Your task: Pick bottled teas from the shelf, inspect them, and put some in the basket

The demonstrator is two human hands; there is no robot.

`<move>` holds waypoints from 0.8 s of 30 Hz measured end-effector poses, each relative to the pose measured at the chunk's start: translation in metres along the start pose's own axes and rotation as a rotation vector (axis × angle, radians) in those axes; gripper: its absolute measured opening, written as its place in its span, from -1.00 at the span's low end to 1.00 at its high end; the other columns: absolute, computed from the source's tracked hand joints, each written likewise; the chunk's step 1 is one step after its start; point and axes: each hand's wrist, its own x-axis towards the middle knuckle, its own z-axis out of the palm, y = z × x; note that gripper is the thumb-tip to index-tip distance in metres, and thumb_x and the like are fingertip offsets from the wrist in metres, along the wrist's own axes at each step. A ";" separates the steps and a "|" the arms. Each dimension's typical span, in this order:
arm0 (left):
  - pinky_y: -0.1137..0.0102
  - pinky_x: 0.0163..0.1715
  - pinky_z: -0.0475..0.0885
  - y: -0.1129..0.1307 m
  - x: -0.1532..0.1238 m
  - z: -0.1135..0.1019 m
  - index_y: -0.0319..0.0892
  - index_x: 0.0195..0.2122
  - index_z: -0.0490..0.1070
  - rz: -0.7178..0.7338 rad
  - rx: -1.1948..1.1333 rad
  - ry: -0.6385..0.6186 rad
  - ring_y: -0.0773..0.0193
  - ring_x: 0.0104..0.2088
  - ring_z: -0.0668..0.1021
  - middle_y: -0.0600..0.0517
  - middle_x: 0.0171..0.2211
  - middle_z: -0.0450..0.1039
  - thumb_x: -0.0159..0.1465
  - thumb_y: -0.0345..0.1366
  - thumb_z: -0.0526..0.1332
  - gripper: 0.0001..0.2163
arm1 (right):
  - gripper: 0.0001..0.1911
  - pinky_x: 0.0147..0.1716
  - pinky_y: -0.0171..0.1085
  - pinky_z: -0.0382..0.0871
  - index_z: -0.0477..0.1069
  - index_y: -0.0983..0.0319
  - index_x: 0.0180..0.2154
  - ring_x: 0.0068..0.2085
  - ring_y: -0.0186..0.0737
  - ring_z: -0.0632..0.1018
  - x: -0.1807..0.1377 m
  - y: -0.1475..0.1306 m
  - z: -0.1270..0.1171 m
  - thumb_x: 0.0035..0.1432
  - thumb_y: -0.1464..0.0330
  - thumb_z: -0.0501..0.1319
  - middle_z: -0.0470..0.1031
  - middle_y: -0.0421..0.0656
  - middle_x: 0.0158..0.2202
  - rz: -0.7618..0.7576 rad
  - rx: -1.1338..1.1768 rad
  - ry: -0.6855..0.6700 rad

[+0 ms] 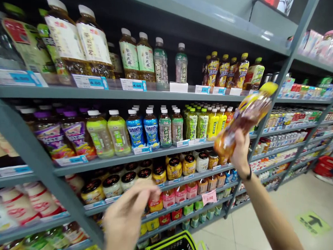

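Note:
My right hand [240, 147] is closed around the lower part of a plastic drink bottle [244, 118]. The bottle has a yellow cap and brown liquid, and it tilts with its cap up and to the right. Motion smears its label. It is held in front of the shelves, below similar yellow-capped bottles [224, 70] on the upper shelf. My left hand [126, 214] is low in the middle, in front of the jars, with its fingers bent and blurred. No object shows in it. Below it is a black shopping basket with a lime-green rim [176, 239].
Grey shelves [156, 97] hold rows of bottled drinks, with jars [174, 168] and small bottles lower down. A grey upright [276, 96] stands to the right of the held bottle. Pale floor tiles with a green arrow sign [314, 222] lie at lower right, and a red basket [327, 167] is farther off.

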 end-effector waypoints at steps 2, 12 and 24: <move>0.20 -0.06 0.64 -0.016 0.005 0.027 -0.02 0.02 0.64 -0.066 -0.136 -0.167 0.04 -0.10 0.67 -0.07 -0.04 0.64 0.41 0.05 0.29 -0.67 | -0.34 0.12 0.12 0.55 0.34 0.19 0.24 0.09 0.23 0.62 -0.090 0.002 -0.006 0.33 -0.09 0.22 0.59 0.10 0.04 0.258 0.204 -0.188; 0.10 -0.04 0.62 -0.059 -0.030 0.114 -0.19 -0.03 0.50 -0.494 -0.573 -0.513 -0.06 -0.12 0.67 -0.20 -0.08 0.61 0.11 0.16 0.50 -0.41 | -0.18 0.45 0.08 0.19 0.25 0.07 0.37 0.44 0.18 0.30 -0.258 -0.008 -0.003 0.17 0.07 0.45 0.33 0.00 0.39 0.672 0.218 -0.391; 0.29 0.00 0.57 -0.027 -0.044 0.131 -0.14 0.21 0.32 -0.207 -0.286 -0.446 0.07 -0.07 0.62 -0.10 -0.01 0.52 0.13 -0.06 0.53 -0.31 | -0.39 0.39 -0.10 0.35 0.24 0.04 0.36 0.36 -0.01 0.43 -0.276 -0.008 -0.029 0.37 0.26 0.34 0.31 -0.07 0.40 0.642 0.265 -0.303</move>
